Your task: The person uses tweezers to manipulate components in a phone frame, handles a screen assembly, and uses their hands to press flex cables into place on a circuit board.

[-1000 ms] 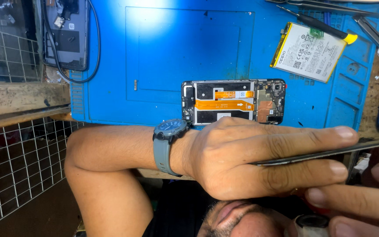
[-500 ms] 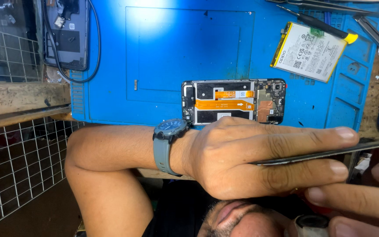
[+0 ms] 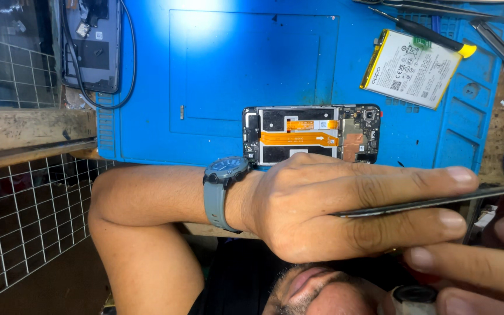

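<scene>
Blue matting covers the wooden tabletop, with a wire grid at eight o'clock. Much is cut off: the right hand shows only fingertips at four o'clock, its grip impossible to judge, and the small dark-capped object by it is too cropped to identify. The left hand, wearing a grey watch, pinches a long dark metal blade between pressed-together fingers; its far end runs out of view. Just beyond the knuckles lies the opened phone, orange ribbon exposed, lower edge hidden. A white battery and screwdriver sit toward one o'clock.
</scene>
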